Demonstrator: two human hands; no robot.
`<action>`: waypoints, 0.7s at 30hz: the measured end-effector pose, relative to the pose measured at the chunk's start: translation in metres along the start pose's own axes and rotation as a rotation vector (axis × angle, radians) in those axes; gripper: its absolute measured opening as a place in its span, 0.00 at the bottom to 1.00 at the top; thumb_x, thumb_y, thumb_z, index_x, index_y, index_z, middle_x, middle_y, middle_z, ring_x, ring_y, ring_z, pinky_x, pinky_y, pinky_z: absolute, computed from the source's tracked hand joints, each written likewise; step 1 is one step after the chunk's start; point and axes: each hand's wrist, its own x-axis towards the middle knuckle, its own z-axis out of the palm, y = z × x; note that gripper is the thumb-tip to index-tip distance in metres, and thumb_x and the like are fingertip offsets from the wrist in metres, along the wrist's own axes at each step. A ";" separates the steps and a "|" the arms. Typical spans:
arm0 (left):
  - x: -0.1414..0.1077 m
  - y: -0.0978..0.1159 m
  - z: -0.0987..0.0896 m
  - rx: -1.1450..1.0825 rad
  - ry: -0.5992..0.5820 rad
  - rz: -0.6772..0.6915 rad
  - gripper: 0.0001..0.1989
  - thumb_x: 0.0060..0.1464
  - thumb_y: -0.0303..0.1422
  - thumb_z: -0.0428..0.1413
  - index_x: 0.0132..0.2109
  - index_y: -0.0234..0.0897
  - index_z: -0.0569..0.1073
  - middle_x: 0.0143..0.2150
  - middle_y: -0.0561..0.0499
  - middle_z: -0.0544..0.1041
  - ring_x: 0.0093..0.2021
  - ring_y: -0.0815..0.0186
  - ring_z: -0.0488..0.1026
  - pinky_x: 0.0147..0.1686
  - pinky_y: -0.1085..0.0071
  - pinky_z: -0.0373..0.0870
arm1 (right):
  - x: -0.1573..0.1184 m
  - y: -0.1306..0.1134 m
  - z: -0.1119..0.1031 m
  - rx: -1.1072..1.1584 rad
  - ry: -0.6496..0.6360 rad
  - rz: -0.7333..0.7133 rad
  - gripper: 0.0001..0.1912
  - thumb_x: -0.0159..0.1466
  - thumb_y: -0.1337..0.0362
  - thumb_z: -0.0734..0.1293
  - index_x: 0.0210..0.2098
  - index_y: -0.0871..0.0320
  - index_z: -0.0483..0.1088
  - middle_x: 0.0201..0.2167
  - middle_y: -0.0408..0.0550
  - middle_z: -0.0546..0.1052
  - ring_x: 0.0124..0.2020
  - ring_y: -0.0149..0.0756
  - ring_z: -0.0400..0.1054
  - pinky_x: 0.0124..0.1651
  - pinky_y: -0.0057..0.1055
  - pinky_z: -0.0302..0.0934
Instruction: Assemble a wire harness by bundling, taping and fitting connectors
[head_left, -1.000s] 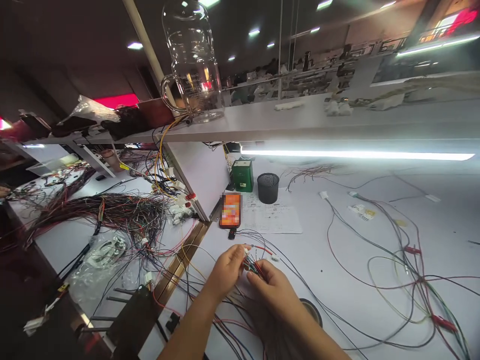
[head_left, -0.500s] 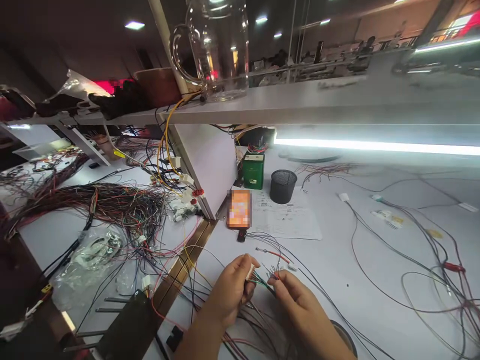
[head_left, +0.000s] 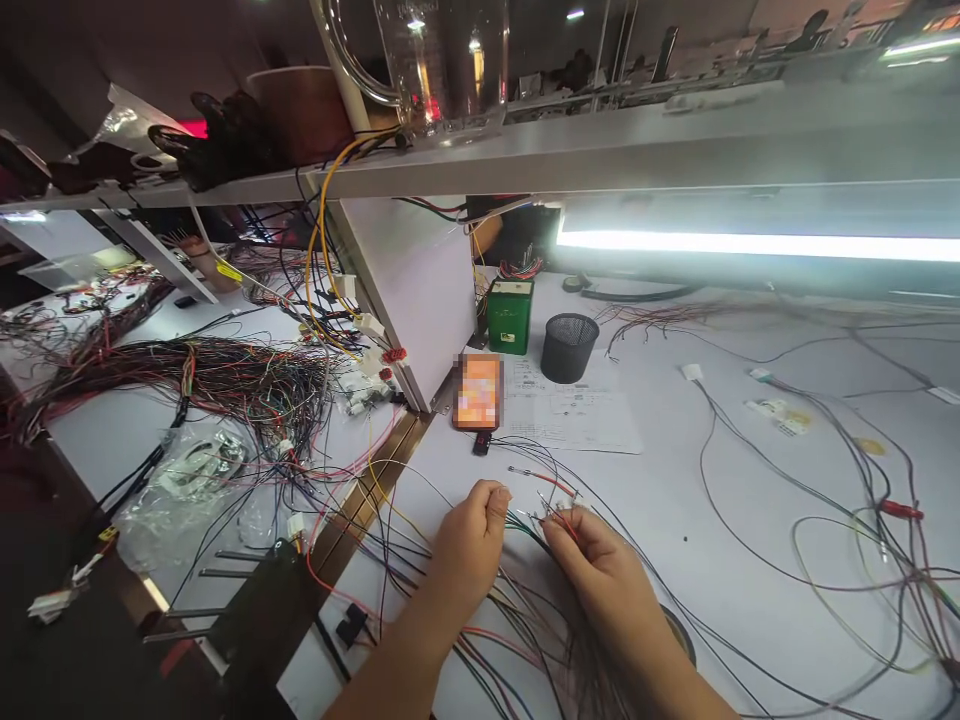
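My left hand (head_left: 471, 540) is closed, thumb over curled fingers, around the end of a bunch of green and dark wires (head_left: 519, 524). The pale connector that showed there half a second ago is hidden by the fingers now. To its right, my right hand (head_left: 600, 565) pinches several thin wires between thumb and fingers. Small metal terminals (head_left: 543, 508) stick out past its fingertips, with a red wire among them. Below both hands, loose wires (head_left: 517, 625) run across the white table.
A phone (head_left: 478, 392) lies on printed sheets (head_left: 592, 420), near a black mesh cup (head_left: 568, 350) and a green box (head_left: 510, 318). A short red lead (head_left: 544, 477) lies just beyond my hands. Wire bundles (head_left: 225, 385) spread at left. Overhead runs a shelf (head_left: 637, 160) carrying a glass jug (head_left: 450, 75).
The view has tipped down, so the shelf and table sit higher in the picture. My left hand has turned, hiding the pale connector. My right hand still pinches its wires.
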 end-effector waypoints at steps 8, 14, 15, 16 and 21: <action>-0.001 -0.001 0.001 -0.132 -0.068 -0.052 0.17 0.60 0.49 0.47 0.39 0.41 0.71 0.28 0.53 0.68 0.30 0.64 0.66 0.32 0.71 0.61 | -0.017 0.000 0.000 -0.122 -0.063 -0.255 0.11 0.64 0.56 0.63 0.36 0.53 0.75 0.30 0.45 0.79 0.30 0.37 0.71 0.34 0.28 0.63; -0.004 0.007 0.006 -0.605 -0.249 -0.259 0.23 0.56 0.54 0.50 0.37 0.37 0.68 0.24 0.58 0.57 0.22 0.73 0.56 0.23 0.77 0.55 | -0.010 0.006 0.008 -0.102 -0.108 -0.126 0.11 0.64 0.56 0.63 0.37 0.53 0.75 0.32 0.46 0.79 0.32 0.38 0.72 0.36 0.29 0.65; -0.004 0.007 0.008 -0.656 -0.254 -0.282 0.23 0.54 0.55 0.51 0.37 0.37 0.68 0.24 0.59 0.57 0.22 0.74 0.55 0.22 0.78 0.54 | -0.009 0.006 0.009 -0.092 -0.121 -0.108 0.12 0.64 0.55 0.62 0.37 0.53 0.75 0.33 0.47 0.80 0.33 0.39 0.73 0.37 0.29 0.65; -0.004 0.007 0.009 -0.686 -0.255 -0.296 0.24 0.53 0.55 0.52 0.37 0.37 0.68 0.23 0.59 0.57 0.22 0.74 0.55 0.22 0.78 0.54 | -0.009 0.005 0.009 -0.083 -0.132 -0.095 0.13 0.64 0.54 0.62 0.38 0.54 0.75 0.34 0.48 0.80 0.34 0.39 0.73 0.38 0.30 0.65; -0.005 0.007 0.009 -0.705 -0.259 -0.297 0.24 0.53 0.54 0.54 0.39 0.36 0.69 0.24 0.58 0.60 0.22 0.74 0.58 0.22 0.79 0.54 | -0.007 -0.002 0.010 -0.043 -0.119 -0.063 0.15 0.64 0.52 0.62 0.36 0.54 0.75 0.33 0.48 0.80 0.34 0.39 0.73 0.38 0.30 0.65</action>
